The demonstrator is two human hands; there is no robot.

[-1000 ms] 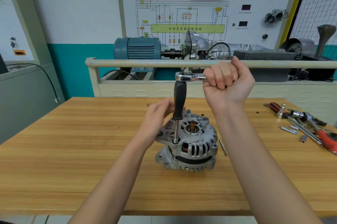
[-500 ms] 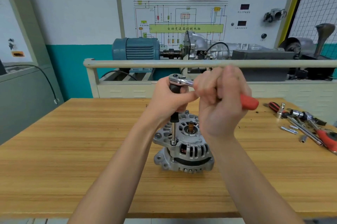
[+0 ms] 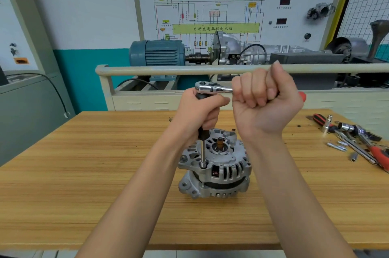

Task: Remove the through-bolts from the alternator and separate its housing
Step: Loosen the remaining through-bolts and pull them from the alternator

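Standing on the near middle of the wooden table [image 3: 84,173], the alternator [image 3: 214,169] rests with its shaft end up. A thin metal shaft of the extension bar [image 3: 203,152] comes straight down onto a bolt spot at the front left edge of the housing. Above it, the left hand [image 3: 200,114] has its fingers curled tightly round the black grip of that bar. Just beside it, the right hand [image 3: 265,102] is closed in a fist round the handle of the ratchet [image 3: 212,87], whose shiny head sits on top of the bar and whose red end pokes out past the palm. Farther right, loose tools [image 3: 357,140] lie scattered near the table edge. Beyond the table runs a rail [image 3: 168,69], with a blue motor [image 3: 157,53] and a wiring board [image 3: 214,16] behind.
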